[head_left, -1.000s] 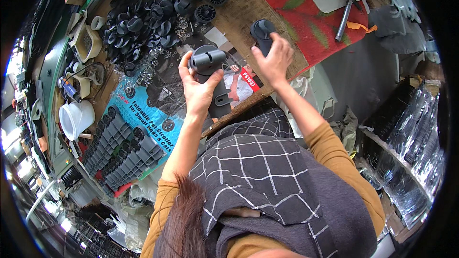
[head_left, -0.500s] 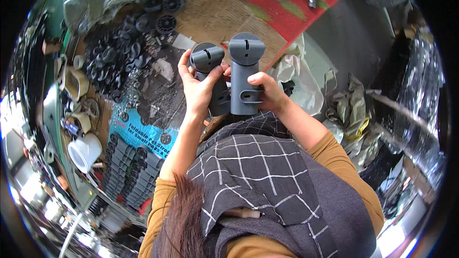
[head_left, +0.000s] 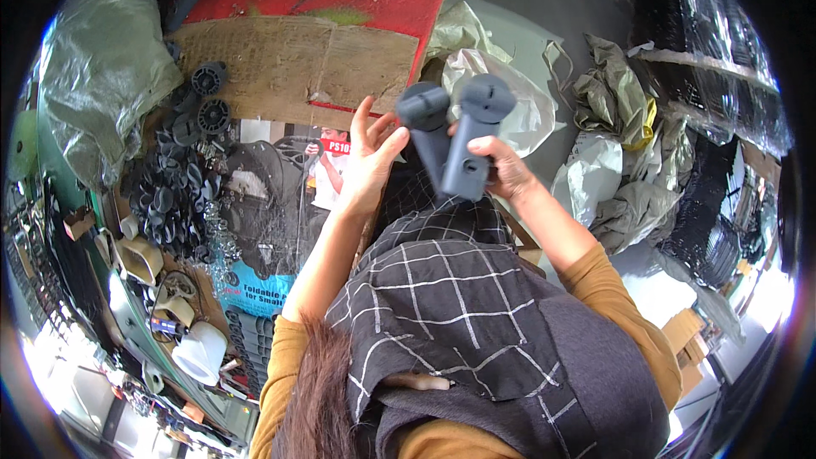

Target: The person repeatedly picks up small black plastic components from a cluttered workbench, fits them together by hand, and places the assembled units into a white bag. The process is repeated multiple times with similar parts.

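Note:
Two dark grey plastic tubes with round slotted heads hang side by side in front of my body, slightly smeared by motion. My right hand (head_left: 507, 168) is closed on the right tube (head_left: 469, 157), thumb on its near face. Its other fingers pass behind, and the left tube (head_left: 429, 140) seems to be held by them too. My left hand (head_left: 371, 161) stands just left of the left tube, fingers spread and pointing up, with nothing visible in it. Whether its thumb still touches that tube's head is hard to tell.
Left on the bench lie a heap of small black plastic parts (head_left: 174, 195) and black wheels (head_left: 212, 115). A cardboard sheet (head_left: 263, 51) and a red cloth (head_left: 382, 0) lie beyond. Crumpled plastic bags (head_left: 518, 110) are at right; a white container (head_left: 201, 353) stands lower left.
My left hand has let go of the left tube and opened beside it. Both tubes have shifted right with my right hand and tilted. The view has turned, so the bench appears farther left.

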`<state>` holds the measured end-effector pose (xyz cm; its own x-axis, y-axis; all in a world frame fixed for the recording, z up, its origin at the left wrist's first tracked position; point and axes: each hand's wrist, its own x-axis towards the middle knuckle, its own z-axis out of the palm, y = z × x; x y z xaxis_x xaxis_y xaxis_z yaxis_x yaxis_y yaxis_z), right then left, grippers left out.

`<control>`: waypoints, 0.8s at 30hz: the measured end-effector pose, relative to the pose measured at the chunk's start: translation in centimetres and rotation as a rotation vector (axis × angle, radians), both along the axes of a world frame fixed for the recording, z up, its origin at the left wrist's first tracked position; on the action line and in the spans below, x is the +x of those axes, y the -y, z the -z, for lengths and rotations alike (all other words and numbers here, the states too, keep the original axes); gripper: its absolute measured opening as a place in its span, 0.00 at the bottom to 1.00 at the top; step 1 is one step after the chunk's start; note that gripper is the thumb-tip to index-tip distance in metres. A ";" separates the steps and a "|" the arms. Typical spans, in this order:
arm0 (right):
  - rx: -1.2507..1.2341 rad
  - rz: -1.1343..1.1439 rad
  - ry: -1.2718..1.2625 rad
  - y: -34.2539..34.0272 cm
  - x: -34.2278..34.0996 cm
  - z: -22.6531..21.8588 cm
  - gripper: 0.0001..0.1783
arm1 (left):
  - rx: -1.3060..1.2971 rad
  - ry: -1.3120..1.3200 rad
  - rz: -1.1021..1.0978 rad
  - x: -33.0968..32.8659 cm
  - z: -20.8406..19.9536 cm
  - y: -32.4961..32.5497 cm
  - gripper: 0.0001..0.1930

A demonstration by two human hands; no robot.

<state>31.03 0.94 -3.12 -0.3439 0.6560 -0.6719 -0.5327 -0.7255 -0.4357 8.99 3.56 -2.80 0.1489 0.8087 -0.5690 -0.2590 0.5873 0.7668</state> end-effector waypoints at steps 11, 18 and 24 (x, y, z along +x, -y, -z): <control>-0.461 -0.347 0.958 -3.5 12.0 20.8 0.30 | -0.137 -0.177 -0.189 -9.0 1.1 2.3 0.18; -0.301 -0.866 1.293 -1.8 7.9 24.5 0.28 | -0.181 -0.178 -0.263 -10.4 1.5 2.4 0.15; 0.814 0.030 1.363 -18.5 1.7 12.2 0.12 | -0.132 -0.170 -0.349 -10.3 0.3 1.1 0.13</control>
